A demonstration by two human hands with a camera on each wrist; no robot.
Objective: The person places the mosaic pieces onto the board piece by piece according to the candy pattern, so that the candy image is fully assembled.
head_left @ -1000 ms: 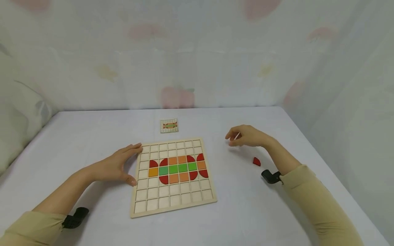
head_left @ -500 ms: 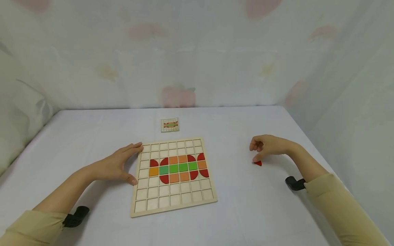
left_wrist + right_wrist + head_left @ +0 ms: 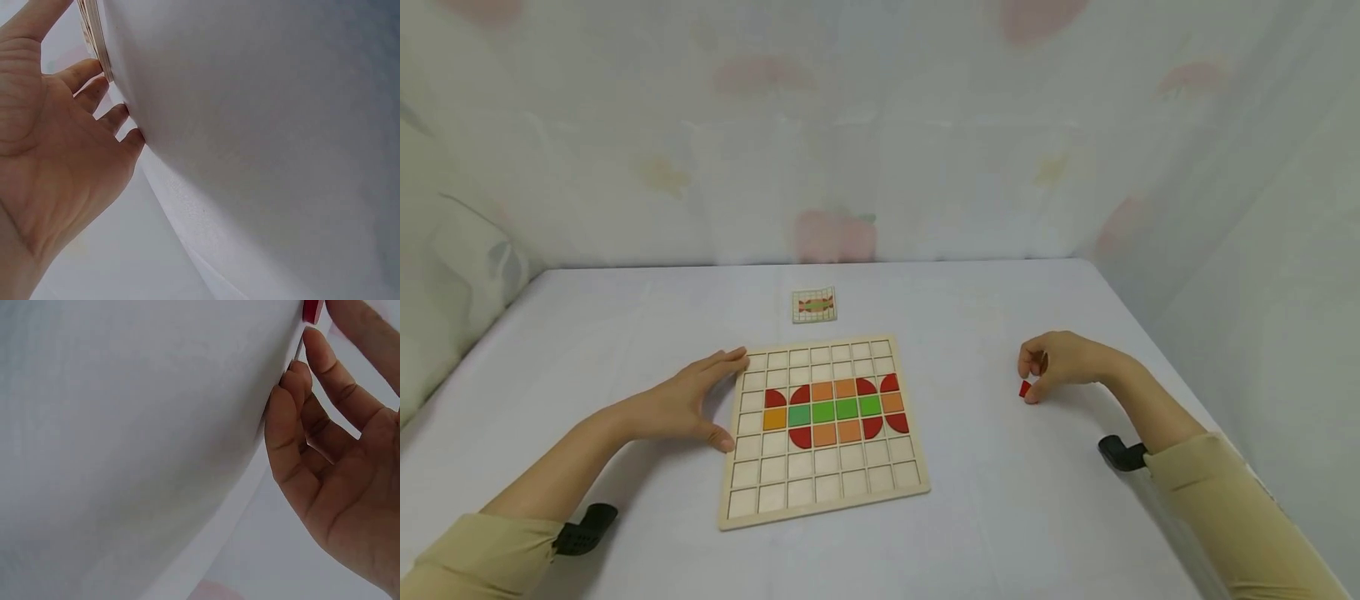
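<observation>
**A:** What is on the tabletop, and where?

**B:** A white tabletop (image 3: pixel 970 517) carries a square wooden grid board (image 3: pixel 823 429), lying near the middle and a little toward the near edge. Coloured tiles sit in its middle rows: a green bar with orange squares around it and red rounded pieces at both ends, forming a wrapped-sweet shape. The other cells hold plain wooden squares. Beyond the board, toward the far edge, lies a small pattern card (image 3: pixel 813 305) showing the same shape.

**A:** What is the left hand doing?

**B:** The left hand (image 3: pixel 688 404) lies flat with its fingers straight and spread. It rests against the board's left edge, forefinger tip near the far left corner and thumb lower on that side. The left wrist view shows the fingertips (image 3: pixel 94 72) touching the board's stacked wooden edge. It holds nothing.

**A:** And the right hand?

**B:** The right hand (image 3: pixel 1060 365) is well to the right of the board, nearer the tabletop's right edge. Its fingers curl downward and pinch a small red piece (image 3: pixel 1025 388) between thumb and fingertip, right at the tabletop's surface. In the right wrist view the red piece (image 3: pixel 312 310) shows only as a sliver at the top, between thumb and forefinger. I cannot tell whether the piece is lifted clear of the surface.
</observation>
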